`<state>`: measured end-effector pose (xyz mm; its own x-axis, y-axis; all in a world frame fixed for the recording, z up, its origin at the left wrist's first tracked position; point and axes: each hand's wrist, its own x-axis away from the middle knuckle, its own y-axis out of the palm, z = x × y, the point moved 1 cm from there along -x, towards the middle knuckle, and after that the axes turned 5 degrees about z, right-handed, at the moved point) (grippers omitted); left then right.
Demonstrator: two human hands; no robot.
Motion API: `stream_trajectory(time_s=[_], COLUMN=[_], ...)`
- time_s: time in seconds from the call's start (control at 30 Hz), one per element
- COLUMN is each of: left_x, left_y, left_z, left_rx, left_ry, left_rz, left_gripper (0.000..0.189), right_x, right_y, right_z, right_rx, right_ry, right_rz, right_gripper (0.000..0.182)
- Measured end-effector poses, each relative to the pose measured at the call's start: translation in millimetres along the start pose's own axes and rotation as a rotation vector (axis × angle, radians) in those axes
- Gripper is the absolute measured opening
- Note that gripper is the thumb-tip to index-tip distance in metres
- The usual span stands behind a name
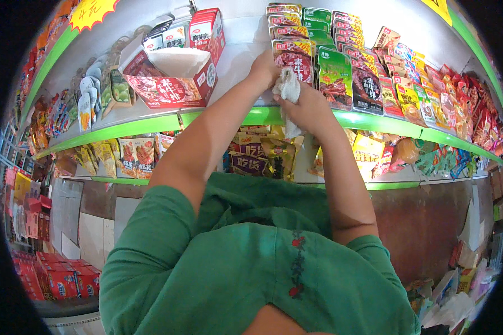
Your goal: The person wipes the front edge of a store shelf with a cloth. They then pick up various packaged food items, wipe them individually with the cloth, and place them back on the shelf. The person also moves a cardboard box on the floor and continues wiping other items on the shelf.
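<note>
My left hand (265, 69) grips the left edge of a red snack packet (293, 58) at the front of its row; its fingertips are hidden. In my right hand (308, 106) is a bunched white cloth (290, 87), held against the lower part of that packet. The cloth's loose end hangs over the green shelf edge (255, 116). Just right of my right hand stands a green snack packet (334, 77), with a dark packet (366, 86) beside it.
An open cardboard display box (167, 90) stands left of my left forearm. A red box of packets (207, 31) sits behind it. More bagged snacks (448, 111) line the shelf to the right. Below, a lower shelf carries yellow bags (366, 148) and purple bags (249, 163).
</note>
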<state>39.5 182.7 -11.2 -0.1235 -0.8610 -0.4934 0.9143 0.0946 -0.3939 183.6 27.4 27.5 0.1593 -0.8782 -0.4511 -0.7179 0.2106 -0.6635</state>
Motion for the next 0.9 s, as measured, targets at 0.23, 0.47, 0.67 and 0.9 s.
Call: stream_trajectory(time_s=[0.23, 0.47, 0.67, 0.9], left_x=[63, 60, 59, 53], left_y=[-55, -224, -260, -257], left_z=[89, 91, 97, 88], left_rx=[-0.573, -1.348, -1.442, -1.399], left_ry=[0.282, -0.024, -0.348, -0.378], left_rz=[0.093, 0.416, 0.323, 0.397], left_gripper=[0.028, 0.029, 0.030, 0.036], right_x=[12, 15, 20, 25], right_y=[-11, -24, -35, -43], right_z=[-13, -34, -42, -50], right_rx=[0.028, -0.032, -0.319, -0.310], right_ry=[-0.022, 0.016, 0.089, 0.044], right_rz=[0.048, 0.129, 0.198, 0.199], right_gripper=[0.034, 0.031, 0.030, 0.030])
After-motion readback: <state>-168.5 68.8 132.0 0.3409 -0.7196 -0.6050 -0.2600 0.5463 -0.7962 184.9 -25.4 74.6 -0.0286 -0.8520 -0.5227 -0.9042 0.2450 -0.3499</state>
